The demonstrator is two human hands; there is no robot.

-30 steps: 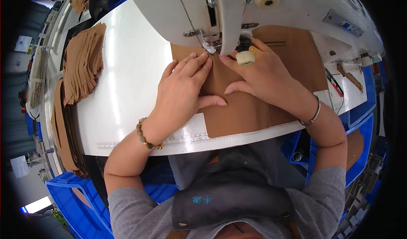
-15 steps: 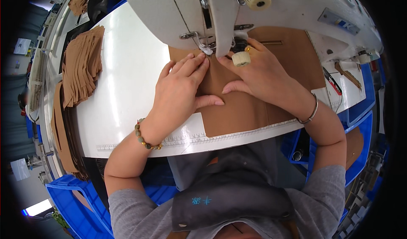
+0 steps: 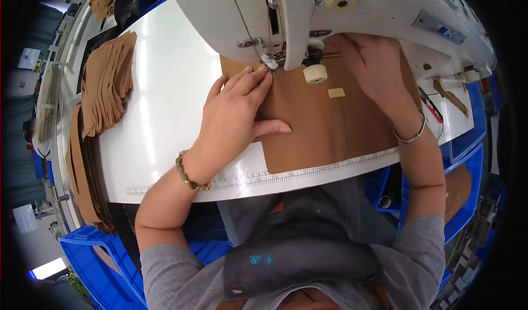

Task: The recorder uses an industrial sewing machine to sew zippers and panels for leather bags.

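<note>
A brown fabric panel (image 3: 308, 139) lies flat on the white sewing table, its upper part under the presser foot (image 3: 273, 68) of a white sewing machine (image 3: 236, 18). My left hand (image 3: 234, 104) rests on the panel's left part, fingers stretched out close to the presser foot and thumb spread to the right. My right hand (image 3: 371, 65) is over the panel's far right part, below the machine arm. Its fingers bend left toward a slot-like opening in the fabric, and their tips are partly hidden. A small yellow patch (image 3: 336, 93) shows on the panel between the hands.
Stacked brown fabric pieces (image 3: 109, 84) lie at the table's left. A ruler strip (image 3: 308, 171) runs along the front edge. A red and black cutter (image 3: 432, 105) lies at the right, beside a brown strip (image 3: 451, 97). Blue bins (image 3: 465, 194) stand below the table.
My right hand has moved away from the presser foot, up and to the right, uncovering the yellow patch. My left hand has stayed almost in place.
</note>
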